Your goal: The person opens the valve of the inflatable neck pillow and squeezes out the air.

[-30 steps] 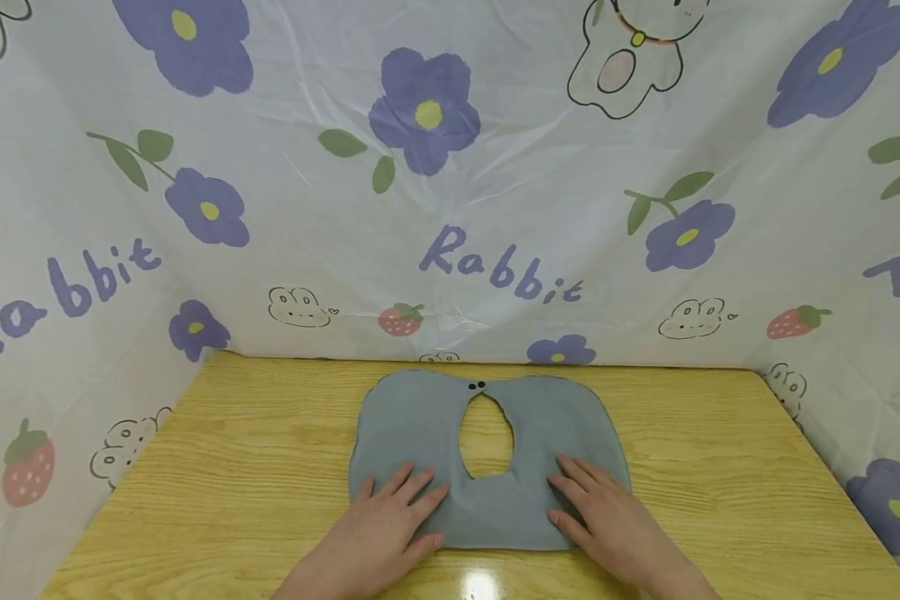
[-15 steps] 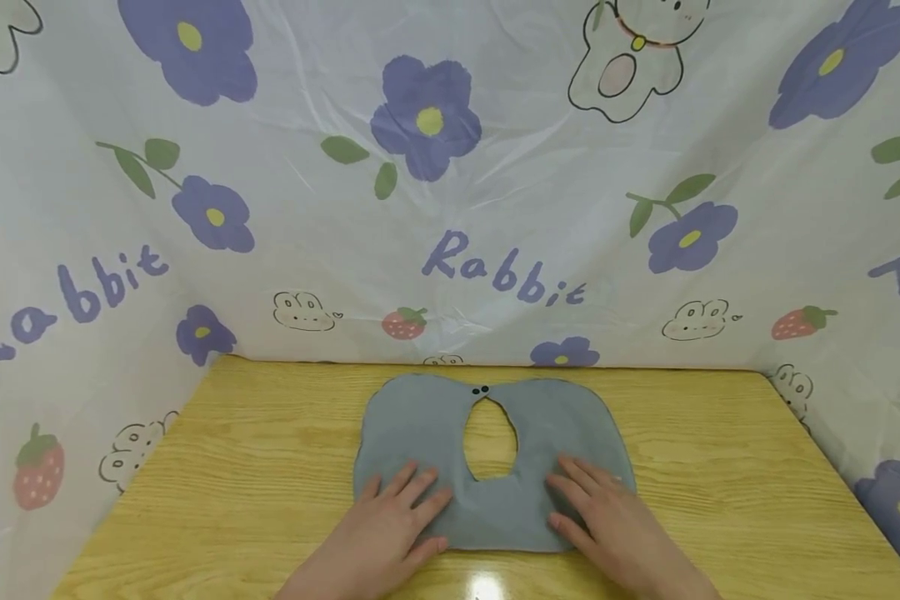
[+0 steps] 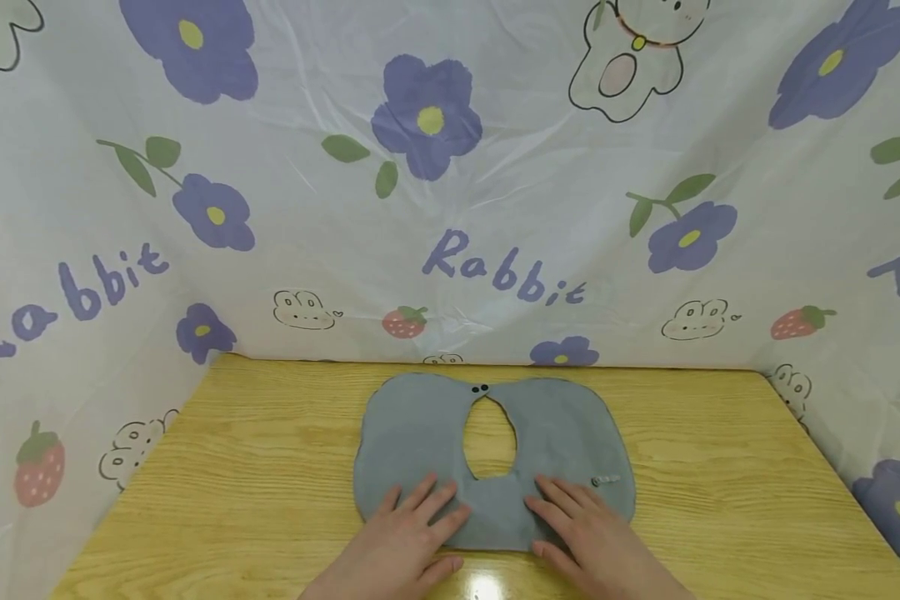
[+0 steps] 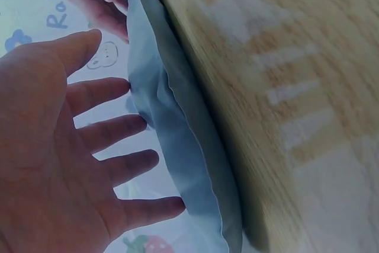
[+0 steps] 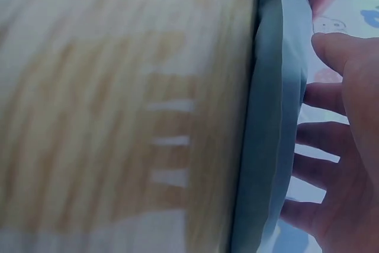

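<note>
A grey-blue padded cloth piece (image 3: pixel 412 425), bib-shaped with an oval neck hole, lies flat on the wooden table. Two small black snaps (image 3: pixel 480 389) sit at the top of the hole, where its two ends meet. My left hand (image 3: pixel 401 537) has spread fingers whose tips rest on the lower left part. On the lower right part rest the fingertips of my right hand (image 3: pixel 585 529). Just above that hand shows a small pale tag-like mark (image 3: pixel 606 481). Both wrist views show the cloth's thick seamed edge, with the left fingers (image 4: pixel 118 128) and right fingers (image 5: pixel 317 131) outstretched against its top.
The wooden table (image 3: pixel 270 442) extends to both sides of the cloth piece. A white curtain (image 3: pixel 307 225) printed with purple flowers, strawberries and "Rabbit" lettering hangs behind the table and along its left and right sides. A bright reflection shows near the front edge.
Both hands have slid inward toward each other and slightly down over the cloth. The pale mark at the right is now uncovered. The cloth piece has stayed nearly in place.
</note>
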The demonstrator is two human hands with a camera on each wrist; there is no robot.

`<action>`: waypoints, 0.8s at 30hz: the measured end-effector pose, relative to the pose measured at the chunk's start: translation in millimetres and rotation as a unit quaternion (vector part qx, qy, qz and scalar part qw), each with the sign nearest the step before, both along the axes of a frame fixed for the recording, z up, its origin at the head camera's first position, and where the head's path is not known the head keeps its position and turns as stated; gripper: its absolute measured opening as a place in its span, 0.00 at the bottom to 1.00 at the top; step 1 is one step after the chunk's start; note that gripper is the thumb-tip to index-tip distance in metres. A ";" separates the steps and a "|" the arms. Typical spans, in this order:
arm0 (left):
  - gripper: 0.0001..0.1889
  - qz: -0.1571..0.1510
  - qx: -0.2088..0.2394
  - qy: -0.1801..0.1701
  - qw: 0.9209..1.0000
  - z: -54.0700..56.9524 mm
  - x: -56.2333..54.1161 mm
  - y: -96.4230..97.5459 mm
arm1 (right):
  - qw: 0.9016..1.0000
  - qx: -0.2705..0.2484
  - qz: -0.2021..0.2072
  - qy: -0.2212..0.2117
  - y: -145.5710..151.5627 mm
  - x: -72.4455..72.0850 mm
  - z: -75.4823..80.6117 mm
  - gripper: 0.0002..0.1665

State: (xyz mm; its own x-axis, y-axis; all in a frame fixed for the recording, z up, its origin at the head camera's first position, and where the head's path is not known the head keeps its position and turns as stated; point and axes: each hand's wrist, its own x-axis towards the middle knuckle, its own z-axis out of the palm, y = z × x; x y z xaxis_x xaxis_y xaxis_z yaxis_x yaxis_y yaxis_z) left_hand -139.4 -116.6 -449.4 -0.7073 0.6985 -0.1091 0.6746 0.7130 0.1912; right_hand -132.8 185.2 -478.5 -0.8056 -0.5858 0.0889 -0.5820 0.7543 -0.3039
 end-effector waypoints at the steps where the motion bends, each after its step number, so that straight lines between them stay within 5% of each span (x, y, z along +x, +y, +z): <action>1: 0.28 0.000 -0.001 0.000 1.000 -0.8 0.4 0.1 | 1.000 0.000 -0.001 -0.002 0.0 0.1 -1.1 0.31; 16: 0.28 0.004 -0.012 0.005 1.000 -10.2 0.8 1.2 | 1.000 0.003 -0.004 0.005 1.5 2.4 -11.6 0.32; 24: 0.27 -0.005 0.000 0.033 0.999 -1.8 3.0 1.4 | 1.000 0.000 -0.011 0.006 -2.3 1.5 -0.8 0.32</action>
State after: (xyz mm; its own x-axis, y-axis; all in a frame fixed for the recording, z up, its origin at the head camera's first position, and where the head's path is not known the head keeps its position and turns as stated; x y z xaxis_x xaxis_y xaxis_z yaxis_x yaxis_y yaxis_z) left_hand -136.4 -115.2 -451.2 -0.7053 0.7062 -0.0628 0.6936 0.7056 0.1453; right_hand -131.3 182.9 -479.3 -0.8166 -0.5687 0.0991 -0.5697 0.7663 -0.2971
